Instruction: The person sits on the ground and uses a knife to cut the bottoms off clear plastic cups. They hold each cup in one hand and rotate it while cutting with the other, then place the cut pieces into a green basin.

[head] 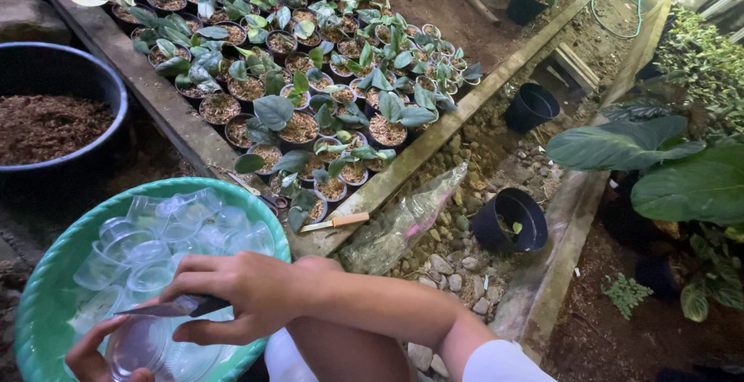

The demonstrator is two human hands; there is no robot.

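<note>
Clear plastic cup (138,345) sitting over green basin (46,289), your left hand (93,359) gripping it. Right hand (244,293) pinching knife (174,306), tip touching cup. Slipping blade risking cutting left fingers.

Basin (46,289) turquoise; cups (155,235) clear; empty pots (511,219) black; leaves (273,111) green.

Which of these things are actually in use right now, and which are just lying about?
In use:
- knife in the right hand
- clear cup in the left hand
- green basin of clear cups

Lying about:
- black pots
- plastic bag
- spare knife on the bed's edge
- potted seedlings
- black tub of soil
</note>
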